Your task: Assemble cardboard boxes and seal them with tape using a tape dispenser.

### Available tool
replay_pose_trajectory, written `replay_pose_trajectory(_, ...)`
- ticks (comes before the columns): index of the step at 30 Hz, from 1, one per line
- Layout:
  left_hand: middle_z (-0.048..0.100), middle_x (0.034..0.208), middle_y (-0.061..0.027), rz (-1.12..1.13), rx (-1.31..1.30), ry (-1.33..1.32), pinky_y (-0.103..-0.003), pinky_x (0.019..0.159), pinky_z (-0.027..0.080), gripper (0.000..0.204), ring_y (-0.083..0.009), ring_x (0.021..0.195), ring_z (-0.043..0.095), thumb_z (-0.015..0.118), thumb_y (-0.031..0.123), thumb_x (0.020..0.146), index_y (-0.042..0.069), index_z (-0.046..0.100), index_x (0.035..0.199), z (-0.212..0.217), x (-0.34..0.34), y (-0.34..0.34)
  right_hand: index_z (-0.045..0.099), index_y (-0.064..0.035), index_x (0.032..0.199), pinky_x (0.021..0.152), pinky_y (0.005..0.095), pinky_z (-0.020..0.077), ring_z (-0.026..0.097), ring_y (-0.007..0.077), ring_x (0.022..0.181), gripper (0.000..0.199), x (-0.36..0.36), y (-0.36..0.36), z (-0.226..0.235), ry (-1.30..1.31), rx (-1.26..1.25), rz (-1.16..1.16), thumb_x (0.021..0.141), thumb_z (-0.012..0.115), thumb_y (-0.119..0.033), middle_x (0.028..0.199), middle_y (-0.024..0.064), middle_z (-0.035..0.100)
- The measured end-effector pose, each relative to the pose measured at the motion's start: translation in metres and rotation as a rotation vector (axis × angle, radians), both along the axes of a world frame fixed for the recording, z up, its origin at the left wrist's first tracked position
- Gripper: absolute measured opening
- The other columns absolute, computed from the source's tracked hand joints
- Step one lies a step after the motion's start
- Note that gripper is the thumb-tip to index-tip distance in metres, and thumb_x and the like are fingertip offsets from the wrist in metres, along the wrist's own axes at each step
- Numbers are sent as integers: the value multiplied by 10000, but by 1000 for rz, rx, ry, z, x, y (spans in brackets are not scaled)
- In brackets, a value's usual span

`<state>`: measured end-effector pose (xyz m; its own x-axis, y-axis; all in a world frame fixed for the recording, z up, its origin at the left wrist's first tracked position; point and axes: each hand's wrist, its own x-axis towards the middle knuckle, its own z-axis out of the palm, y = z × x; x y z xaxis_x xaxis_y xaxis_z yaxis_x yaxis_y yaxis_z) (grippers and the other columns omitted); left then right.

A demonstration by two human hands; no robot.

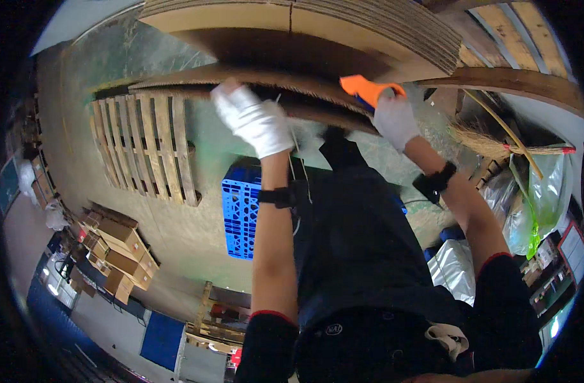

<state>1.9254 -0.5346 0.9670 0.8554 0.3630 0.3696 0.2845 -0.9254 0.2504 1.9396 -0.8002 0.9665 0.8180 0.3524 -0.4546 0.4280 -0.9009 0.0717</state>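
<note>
My left hand (252, 124), in a white glove, is raised beside the near edge of a low stack of brown cardboard (196, 79). Its fingertips are blurred, so what they hold, if anything, does not show. A thin pale string (294, 142) hangs just right of its wrist. Closed in my right hand (395, 120), also gloved in white, is an orange tool (366, 88) with a dark blue part; its exact kind is unclear. The tool's front points left, over the low stack's right end. Beyond both hands stands a tall stack of flat cardboard sheets (362, 33).
A wooden pallet (144, 150) lies on the floor at left, with a blue plastic crate (241, 217) nearer my left forearm. Cardboard boxes (122, 252) sit farther left. A straw broom (486, 139) and clear plastic bags (544, 191) are at right, below a wooden beam (515, 78).
</note>
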Motion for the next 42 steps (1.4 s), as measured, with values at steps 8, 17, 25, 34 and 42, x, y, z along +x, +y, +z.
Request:
replay_pose_trajectory(8, 620, 1043, -136, 802, -1350, 144, -385, 757, 520, 302, -254, 892, 621, 566, 28, 810, -14, 527, 1106, -27, -86, 184, 570, -17, 885, 683, 451, 479, 614, 351, 745, 317, -89, 71, 26, -20, 288, -220, 710, 710, -241, 767, 165, 614)
replay_pose_trajectory(17, 629, 1093, -148, 295, -1145, 633, -339, 815, 493, 482, -208, 921, 622, 568, 25, 803, 11, 482, 1277, 22, -176, 304, 583, 5, 1041, 777, 426, 492, 629, 332, 913, 466, -132, 134, 83, 87, 427, -893, 757, 698, -346, 997, 179, 650)
replay_pose_trajectory(25, 587, 713, -189, -156, -378, 446, -438, 547, 452, 697, -338, 566, 560, 504, -39, 818, 279, 335, 1415, -20, -199, 282, 539, 64, 1092, 874, 415, 465, 601, 377, 991, 726, -167, 160, 8, 208, 128, -1154, 700, 711, -522, 1017, 241, 628)
replay_pose_trajectory(34, 255, 1465, -221, -307, -7, 842, -414, 1062, 337, 764, -371, 1348, 275, 562, 108, 825, 64, 139, 1459, -39, -184, 194, 601, -22, 1046, 822, 410, 449, 608, 304, 867, 386, -154, 111, 59, -48, 485, -72, 758, 709, -255, 981, 139, 627)
replay_pose_trajectory(42, 98, 1522, -171, -262, -167, 1438, -501, 977, 400, 939, -436, 1372, 153, 669, 471, 761, 169, 138, 1474, -59, -126, 181, 566, -2, 962, 743, 421, 459, 583, 329, 865, 420, -125, 247, 9, -54, 574, 99, 690, 737, -271, 891, 161, 594)
